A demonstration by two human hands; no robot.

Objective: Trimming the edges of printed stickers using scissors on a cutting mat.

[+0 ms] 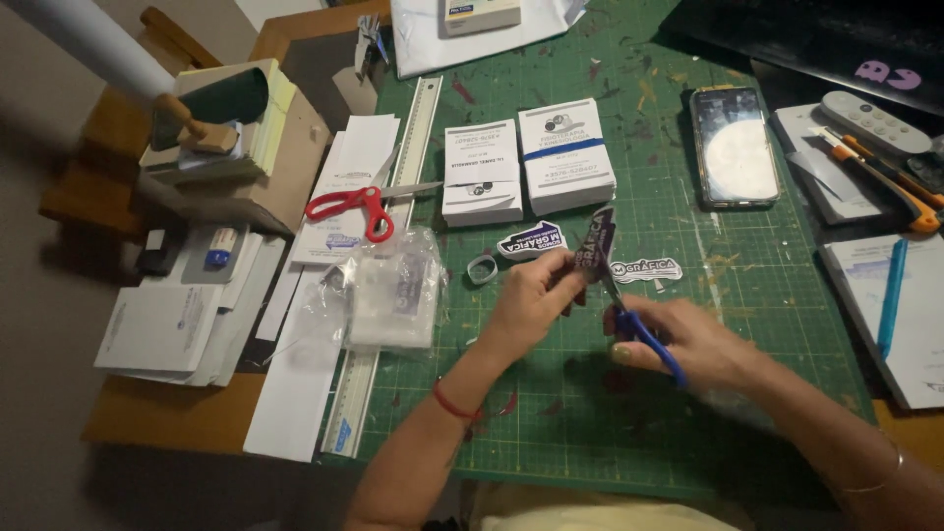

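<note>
My left hand (528, 300) pinches a small dark purple printed sticker (596, 241) and holds it upright above a green cutting mat (590, 413). My right hand (678, 339) grips blue-handled scissors (644, 329), whose blades meet the sticker's lower edge. Two cut-out stickers lie on the mat just beyond my hands: an arrow-shaped one (531, 239) and a dark oval one (646, 269). A small grey ring-shaped piece (481, 267) lies left of them.
Two white card stacks (528, 167), red-handled scissors (364, 204), a metal ruler (413, 147) and a clear plastic bag (391, 290) lie left of centre. A phone (734, 146), remote (873, 122), orange cutter (890, 182) and blue pen (891, 295) are right. Papers cover the left side.
</note>
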